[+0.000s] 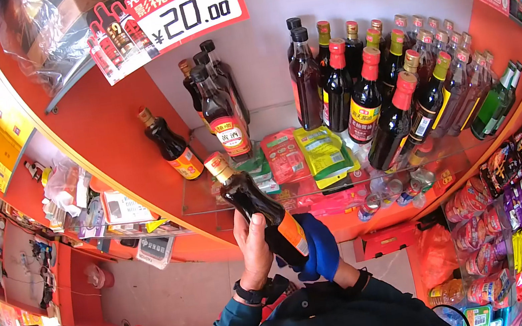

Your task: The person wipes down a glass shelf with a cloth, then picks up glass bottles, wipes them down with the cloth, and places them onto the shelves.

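My left hand (253, 245) grips a dark glass bottle (255, 202) with a gold cap and orange label, tilted with its neck toward the upper left. My right hand (334, 267) is mostly hidden under a blue cloth (318, 249) that it presses against the bottle's lower end. Both hands sit in front of a glass shelf (268, 118) inside an orange display. A black watch is on my left wrist.
The glass shelf holds many dark bottles with red, gold and black caps (366, 97), and one more bottle (171, 146) stands at the left. Snack packets (313, 152) lie below. A ¥20.00 price sign (187, 8) hangs above. Packaged goods (517, 205) fill the right side.
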Motion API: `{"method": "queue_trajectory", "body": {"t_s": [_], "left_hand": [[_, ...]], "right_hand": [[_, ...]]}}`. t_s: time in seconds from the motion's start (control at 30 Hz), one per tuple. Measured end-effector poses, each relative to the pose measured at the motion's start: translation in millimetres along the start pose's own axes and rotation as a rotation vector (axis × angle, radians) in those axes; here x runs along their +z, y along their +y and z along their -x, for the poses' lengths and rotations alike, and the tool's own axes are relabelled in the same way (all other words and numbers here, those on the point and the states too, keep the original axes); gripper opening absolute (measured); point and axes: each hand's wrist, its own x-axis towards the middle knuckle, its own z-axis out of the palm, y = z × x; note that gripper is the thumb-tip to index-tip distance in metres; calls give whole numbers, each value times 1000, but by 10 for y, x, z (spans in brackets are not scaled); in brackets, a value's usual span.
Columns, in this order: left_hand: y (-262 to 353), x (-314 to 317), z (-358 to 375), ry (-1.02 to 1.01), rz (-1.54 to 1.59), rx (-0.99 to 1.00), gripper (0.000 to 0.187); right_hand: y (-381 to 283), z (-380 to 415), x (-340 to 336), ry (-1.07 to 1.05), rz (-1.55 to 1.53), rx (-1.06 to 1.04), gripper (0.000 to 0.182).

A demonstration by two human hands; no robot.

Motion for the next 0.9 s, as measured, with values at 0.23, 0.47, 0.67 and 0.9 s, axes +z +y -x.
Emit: {"method": "queue_trajectory", "body": {"t_s": [0.23, 0.47, 0.67, 0.9], "left_hand": [[-3, -22, -51, 70, -120, 49, 52], [-45, 58, 87, -31, -278, 127, 47], [-104, 27, 201, -93, -250, 61, 56], [-104, -71, 125, -119, -193, 86, 65]], "right_hand": [[311, -215, 14, 329, 563, -928, 40], [-24, -368, 87, 294, 608, -899, 51], [-391, -513, 39, 72, 280, -740, 54], [-441, -562, 128, 115, 417, -906, 49]]}}
